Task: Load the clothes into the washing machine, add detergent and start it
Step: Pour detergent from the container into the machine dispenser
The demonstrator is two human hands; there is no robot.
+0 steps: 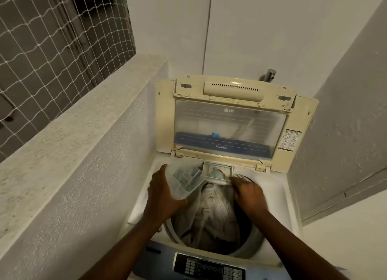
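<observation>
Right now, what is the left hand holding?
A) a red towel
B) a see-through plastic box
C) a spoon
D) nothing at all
B: the left hand grips a clear plastic box by its side, tilted over the open washing machine, next to the clothes in the drum.

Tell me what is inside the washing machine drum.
Beige clothes fill the drum. Anything beneath is hidden; the left hand, its plastic tray and the right hand cover the far edge.
</observation>
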